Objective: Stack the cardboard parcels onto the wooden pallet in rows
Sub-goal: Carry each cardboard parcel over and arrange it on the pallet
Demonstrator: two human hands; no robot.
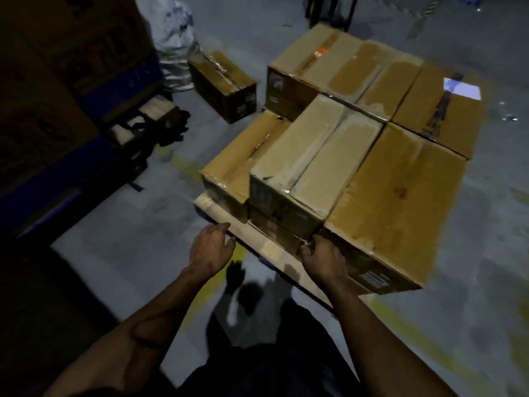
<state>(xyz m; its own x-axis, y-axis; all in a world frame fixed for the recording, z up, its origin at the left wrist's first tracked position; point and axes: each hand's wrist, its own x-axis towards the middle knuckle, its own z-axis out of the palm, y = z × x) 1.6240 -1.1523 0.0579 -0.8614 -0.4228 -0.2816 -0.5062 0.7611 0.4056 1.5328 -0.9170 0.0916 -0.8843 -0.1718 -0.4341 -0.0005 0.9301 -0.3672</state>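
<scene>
1. Several brown cardboard parcels are sitting on the wooden pallet (267, 247); one more, the loose parcel (223, 85), is lying on the grey floor (137, 222) to the upper left, well apart from the stack, just beside a white sack (171, 38).
2. Left hand (211, 247) is hovering above the pallet's near left corner, fingers relaxed and spread, gripping nothing.
3. Low parcel (243, 161) is sitting at the stack's left edge, top seam glossy with clear tape.
4. Pale parcel (312, 156) is resting one layer higher on a darker box beneath, dusty-looking top, centre flap seam running lengthwise, label on its near end too blurred to read.
5. Right hand (323, 259) is curling its fingers onto the lower near corner where the pale parcel's stack is meeting the large parcel (395, 196); whether it is actually gripping an edge, cannot tell.
6. Large parcel is taking the near right corner, overhanging the pallet edge, broad tan tape strips on top, white label on its front face.
7. Back row (372, 73) is lying behind, tops taped, one orange sticker, one white label at far right.
</scene>
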